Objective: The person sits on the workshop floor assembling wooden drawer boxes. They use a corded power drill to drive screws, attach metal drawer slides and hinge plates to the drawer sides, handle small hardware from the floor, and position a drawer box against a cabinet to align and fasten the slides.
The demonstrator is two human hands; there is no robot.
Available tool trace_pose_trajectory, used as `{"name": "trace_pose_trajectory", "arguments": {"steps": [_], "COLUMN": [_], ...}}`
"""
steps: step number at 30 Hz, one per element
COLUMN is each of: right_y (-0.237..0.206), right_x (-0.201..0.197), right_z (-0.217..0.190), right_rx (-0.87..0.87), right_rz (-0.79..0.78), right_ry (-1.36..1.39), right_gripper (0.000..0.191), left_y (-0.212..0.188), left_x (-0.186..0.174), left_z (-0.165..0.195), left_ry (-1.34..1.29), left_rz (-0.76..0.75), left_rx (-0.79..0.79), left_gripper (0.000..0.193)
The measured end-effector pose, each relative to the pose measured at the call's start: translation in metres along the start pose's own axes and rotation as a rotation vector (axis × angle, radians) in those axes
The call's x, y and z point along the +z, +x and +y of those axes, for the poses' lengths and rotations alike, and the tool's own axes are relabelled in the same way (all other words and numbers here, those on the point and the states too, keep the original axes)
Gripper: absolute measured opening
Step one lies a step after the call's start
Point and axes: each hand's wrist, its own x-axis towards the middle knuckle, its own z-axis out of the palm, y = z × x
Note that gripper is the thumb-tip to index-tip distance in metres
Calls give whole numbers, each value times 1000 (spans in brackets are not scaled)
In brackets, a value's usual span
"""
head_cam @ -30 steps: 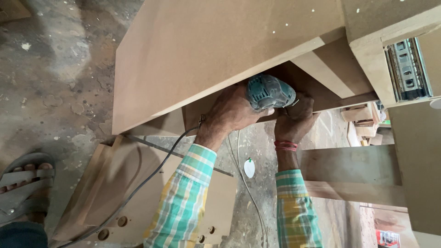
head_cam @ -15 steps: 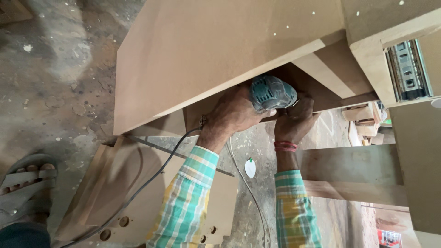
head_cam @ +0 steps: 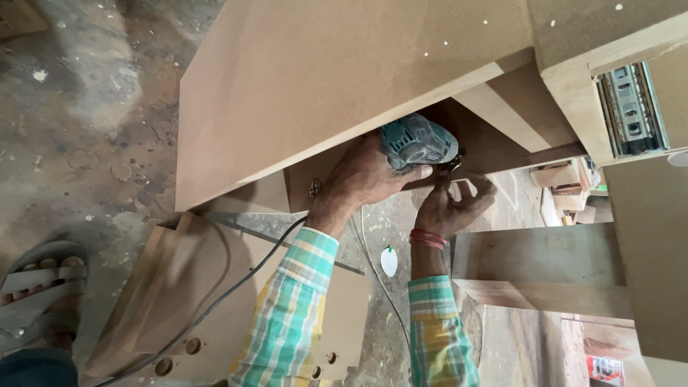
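1. Shifted slightly since the earlier frames — teal power drill [head_cam: 417, 142] angled further under the brown board panel [head_cam: 337, 86], nose pressed toward the inner corner.
2. Left hand [head_cam: 365, 175] clenched around drill body, black cord [head_cam: 215, 308] trailing down over stacked boards [head_cam: 179, 287].
3. Right hand [head_cam: 451, 204] dropped a little, fingers pinched at something small beside the bit — too small to identify.
4. Judged mid-fastening inside the cabinet; drawer slide [head_cam: 631, 107] untouched at right.

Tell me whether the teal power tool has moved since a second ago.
No. The teal power tool stays tucked under the big fibreboard panel's lower edge, gripped by the left hand.
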Motion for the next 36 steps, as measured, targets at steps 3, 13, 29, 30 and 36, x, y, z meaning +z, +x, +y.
{"name": "trace_pose_trajectory", "arguments": {"steps": [3, 13, 29, 30, 36], "right_y": [7, 15, 37, 42, 67], "right_x": [-8, 0, 14, 20, 37], "right_z": [4, 16, -38, -36, -28], "right_rx": [-91, -134, -309, -295, 242], "right_rz": [22, -37, -91, -68, 200], "right_ry": [-146, -255, -459, -461, 521], "right_gripper": [28, 19, 68, 61, 42], "left_y": [3, 10, 11, 10, 13], "left_x": [14, 26, 20, 17, 11], "left_z": [0, -4, 24, 25, 33], "left_ry": [7, -15, 17, 5, 66], "left_rz": [-17, -20, 27, 53, 89], "left_rx": [-39, -85, -104, -76, 40], "left_gripper": [59, 64, 73, 74, 77]}}
